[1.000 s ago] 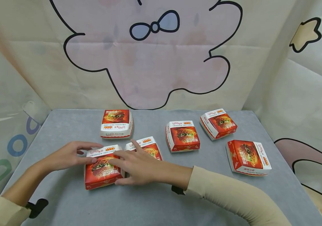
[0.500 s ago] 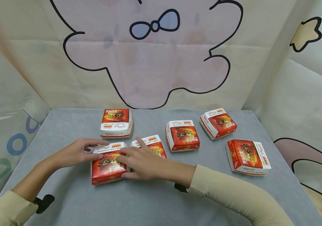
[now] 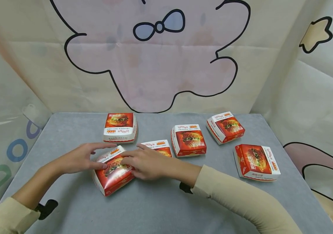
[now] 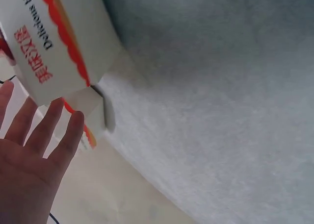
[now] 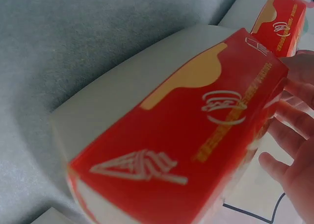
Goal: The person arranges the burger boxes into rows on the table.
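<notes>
In the head view a red-and-white burger box (image 3: 114, 172) sits at an angle on the grey table, left of the middle. My left hand (image 3: 80, 159) lies along its left and far sides, thumb over the top. Its fingers look straight and spread in the left wrist view, beside the box's white printed side (image 4: 44, 42). My right hand (image 3: 146, 162) touches the right side with extended fingers. A second burger box (image 3: 164, 151) is partly hidden behind that hand; a large red box face (image 5: 181, 131) fills the right wrist view, fingers beyond it.
A burger box (image 3: 119, 128) stands behind my left hand at the back. To the right are a box (image 3: 189, 140), another at the back (image 3: 226, 127) and one nearer the right edge (image 3: 257, 162). A printed cloth (image 3: 154, 78) hangs behind the table (image 3: 189, 211).
The box between my hands has slid right and away from me, then turned counterclockwise with its right end farther back. The half-hidden box beside it has shifted right. My hands moved along.
</notes>
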`<action>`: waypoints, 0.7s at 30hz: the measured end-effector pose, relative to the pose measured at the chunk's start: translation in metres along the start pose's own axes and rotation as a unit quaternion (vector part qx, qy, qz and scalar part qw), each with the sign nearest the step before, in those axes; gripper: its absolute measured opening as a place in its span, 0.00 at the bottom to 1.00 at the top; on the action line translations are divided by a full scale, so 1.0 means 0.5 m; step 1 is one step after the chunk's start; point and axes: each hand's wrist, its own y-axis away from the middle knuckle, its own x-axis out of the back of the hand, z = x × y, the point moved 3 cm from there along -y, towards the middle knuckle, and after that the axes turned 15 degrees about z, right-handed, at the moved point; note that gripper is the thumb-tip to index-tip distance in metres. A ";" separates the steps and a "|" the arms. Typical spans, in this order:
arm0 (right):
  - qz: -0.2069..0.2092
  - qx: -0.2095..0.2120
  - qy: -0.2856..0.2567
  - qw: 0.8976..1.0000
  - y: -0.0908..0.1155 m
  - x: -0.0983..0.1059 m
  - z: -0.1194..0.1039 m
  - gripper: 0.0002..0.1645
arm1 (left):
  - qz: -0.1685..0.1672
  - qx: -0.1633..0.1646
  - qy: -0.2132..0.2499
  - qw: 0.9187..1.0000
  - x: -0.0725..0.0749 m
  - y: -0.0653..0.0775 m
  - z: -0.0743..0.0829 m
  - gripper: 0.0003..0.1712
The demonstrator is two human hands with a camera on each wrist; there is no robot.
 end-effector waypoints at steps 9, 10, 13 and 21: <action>0.002 -0.012 -0.021 1.000 -0.008 0.000 0.010 0.24 | -0.043 -0.011 0.013 0.999 -0.003 -0.006 0.016 0.33; 0.000 -0.015 -0.022 1.000 -0.008 0.000 0.010 0.24 | -0.044 -0.009 0.012 0.999 -0.003 -0.006 0.016 0.31; -0.010 -0.022 -0.016 1.000 -0.007 0.003 0.005 0.27 | -0.033 -0.006 -0.010 0.999 -0.002 -0.006 0.017 0.29; 0.017 -0.052 0.031 0.998 0.005 0.018 -0.031 0.33 | 0.012 0.000 -0.093 0.996 -0.003 -0.006 0.026 0.32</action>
